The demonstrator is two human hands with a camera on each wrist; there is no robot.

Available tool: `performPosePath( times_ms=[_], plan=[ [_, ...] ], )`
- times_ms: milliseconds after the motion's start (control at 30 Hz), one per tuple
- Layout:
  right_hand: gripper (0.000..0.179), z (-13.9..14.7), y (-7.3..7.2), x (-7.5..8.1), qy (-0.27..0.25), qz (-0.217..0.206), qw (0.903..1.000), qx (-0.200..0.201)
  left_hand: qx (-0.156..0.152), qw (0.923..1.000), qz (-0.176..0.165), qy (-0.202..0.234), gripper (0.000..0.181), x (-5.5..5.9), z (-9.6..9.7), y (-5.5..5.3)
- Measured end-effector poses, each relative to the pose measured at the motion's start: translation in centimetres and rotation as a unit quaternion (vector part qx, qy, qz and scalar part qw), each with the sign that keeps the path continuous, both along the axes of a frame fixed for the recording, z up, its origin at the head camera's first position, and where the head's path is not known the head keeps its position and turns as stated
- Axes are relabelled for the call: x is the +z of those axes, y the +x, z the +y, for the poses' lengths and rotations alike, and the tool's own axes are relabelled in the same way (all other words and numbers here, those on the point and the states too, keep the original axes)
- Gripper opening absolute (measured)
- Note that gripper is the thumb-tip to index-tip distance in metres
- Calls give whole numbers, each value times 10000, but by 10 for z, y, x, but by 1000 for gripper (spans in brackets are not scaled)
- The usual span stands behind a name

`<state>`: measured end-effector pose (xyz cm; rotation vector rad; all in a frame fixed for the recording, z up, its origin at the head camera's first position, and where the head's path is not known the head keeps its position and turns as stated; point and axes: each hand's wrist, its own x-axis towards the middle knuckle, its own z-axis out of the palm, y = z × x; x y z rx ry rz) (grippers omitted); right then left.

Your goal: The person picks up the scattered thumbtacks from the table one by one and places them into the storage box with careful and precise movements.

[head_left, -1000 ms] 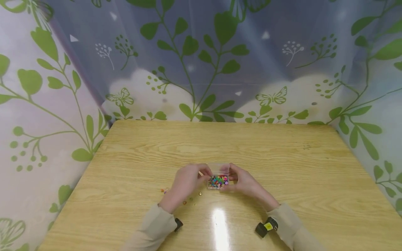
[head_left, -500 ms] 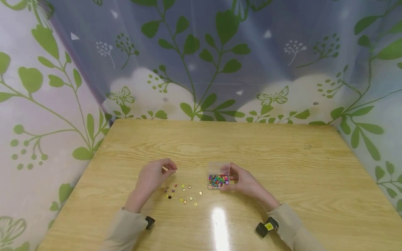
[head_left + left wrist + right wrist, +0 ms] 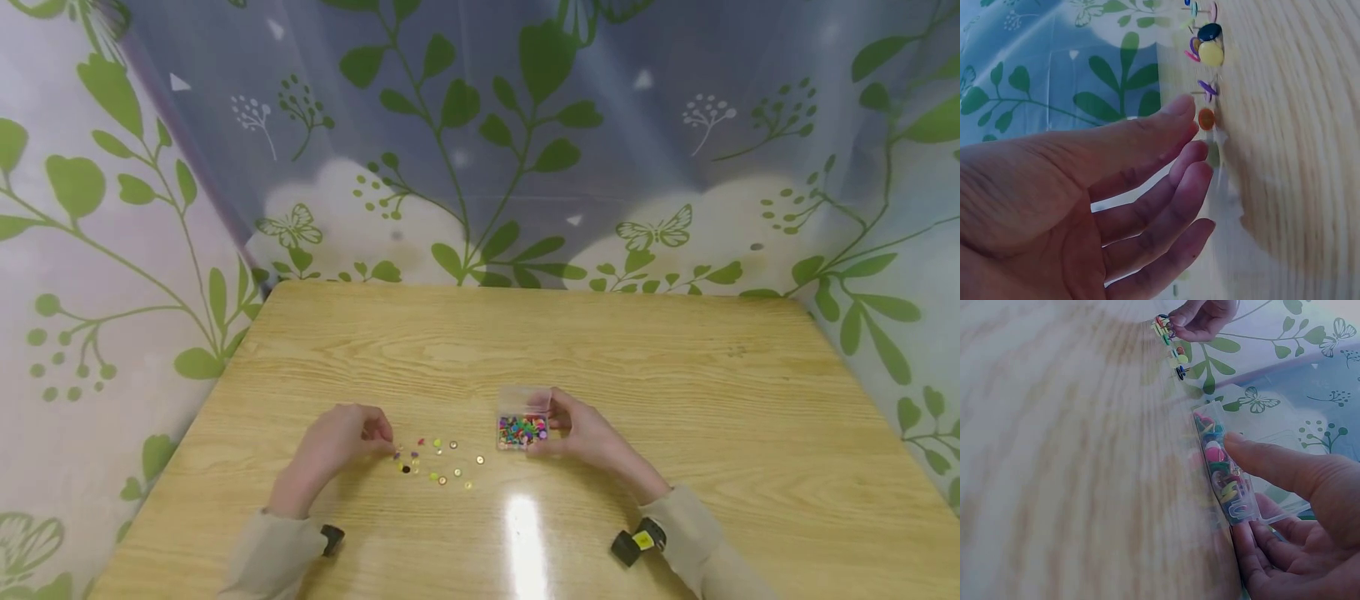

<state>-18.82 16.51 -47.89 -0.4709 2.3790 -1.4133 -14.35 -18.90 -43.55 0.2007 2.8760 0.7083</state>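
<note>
My right hand [image 3: 588, 435] holds a small clear plastic box [image 3: 1241, 511], thumb on its front wall and fingers behind. Its hinged lid [image 3: 519, 398] stands up, and colourful thumbtacks [image 3: 522, 430] fill the inside. On the left, my left hand [image 3: 339, 440] is low over the table, fingertips right at the near end of a scatter of loose thumbtacks [image 3: 437, 443]. In the left wrist view, an orange thumbtack [image 3: 1206, 119] lies just past the thumb and forefinger, whose tips are close together. A purple thumbtack [image 3: 1208, 88] and a yellow one [image 3: 1211, 54] lie farther along.
A wooden table [image 3: 637, 358] bears everything, with a bright light reflection near its front. Leaf-patterned curtains [image 3: 480, 150] enclose the back and sides. A dark camera [image 3: 626, 547] is strapped to the right wrist.
My left hand has moved from the box leftward, then down to the left end of the loose thumbtacks, uncovering them. My right hand has kept its hold on the box.
</note>
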Motion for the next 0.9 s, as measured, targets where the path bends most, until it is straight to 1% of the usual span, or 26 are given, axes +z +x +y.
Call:
performPosePath(
  times_ms=[100,200,400,500,600,667,767,900],
  plan=[
    [66,0,0,0,-17,-12,10000,-4,4,9999,-130,69,18,-2,-1,1],
    [67,0,0,1,-41,-2,10000,3,-5,9999,-146,68,17,-4,-1,0],
    [66,0,0,1,-105,7,9999,58,75,9997,105,-200,11,-7,2,-4],
    [66,0,0,1,-124,8,9999,62,182,9993,251,-185,9,-6,7,-6],
    [66,0,0,-1,-85,-26,10000,23,280,9983,510,-30,7,-6,16,-9],
    [66,0,-1,-1,-45,-31,10000,4,265,9969,741,86,7,-6,24,-10],
    [65,0,-1,-2,-28,-45,10000,0,114,9946,1004,216,7,-5,40,-12],
    [64,-1,-1,-3,-8,-70,10000,-36,-169,9922,1202,288,6,1,63,-16]
  ],
)
